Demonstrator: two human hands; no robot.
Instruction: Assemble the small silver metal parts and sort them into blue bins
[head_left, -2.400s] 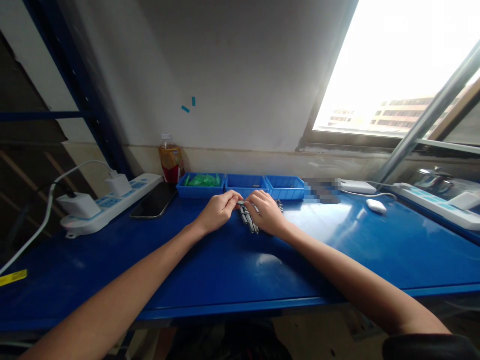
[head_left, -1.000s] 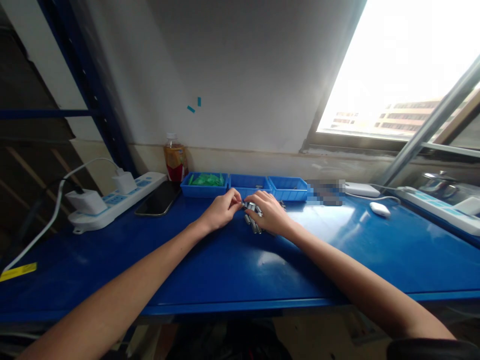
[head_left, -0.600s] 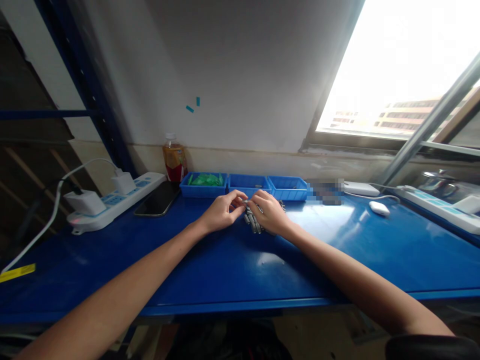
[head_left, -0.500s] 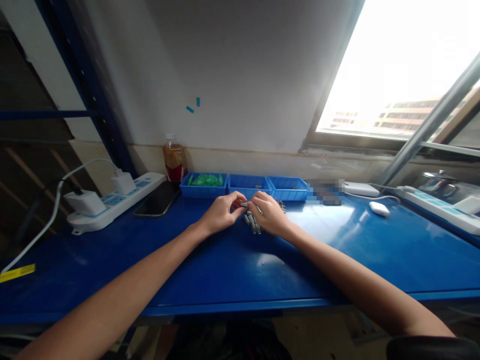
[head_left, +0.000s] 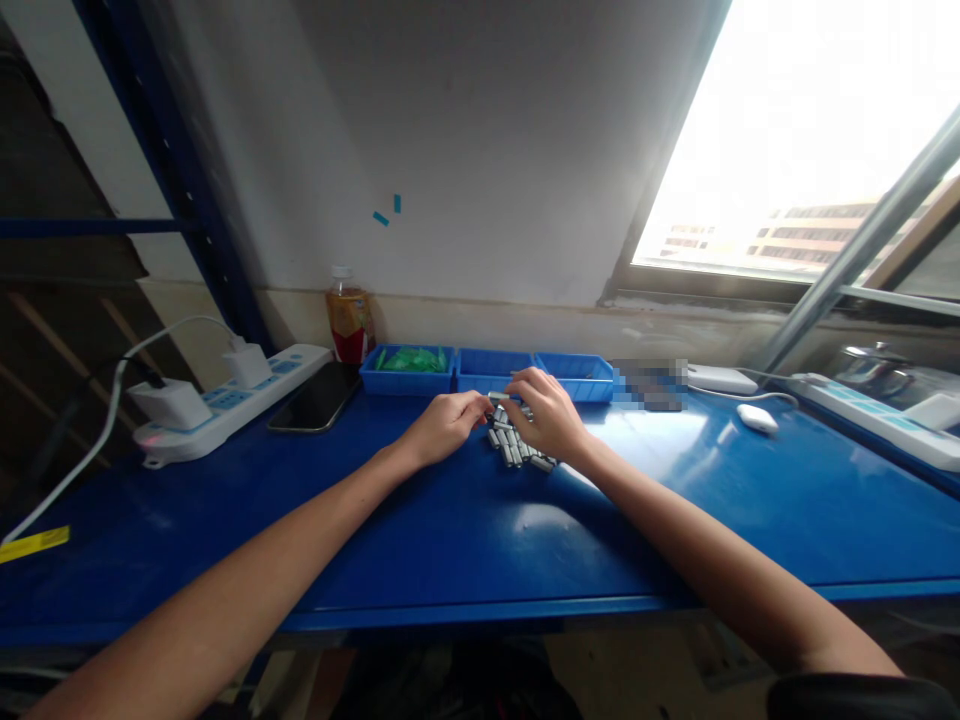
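My right hand pinches a small grey metal sleeve between thumb and fingertips, held just above the table toward the middle of its far edge. The sleeve's long axis runs roughly level and parallel to that edge, its free end pointing at my left hand. It is a short, dull silver cylinder; finer detail is too small to tell. My left hand rests just beside it with the fingers curled inward, the tips near the sleeve's free end, and I cannot tell whether they grip anything. Under my right fingers lies a pile of similar sleeves on the table, most lying flat with their long axes running from the near edge toward the far edge, a few slanted. Along the far edge three blue bins stand touching in a row: the left bin holds green pieces, the middle bin shows only its blue floor from here, and the right bin holds a few small items I cannot make out.
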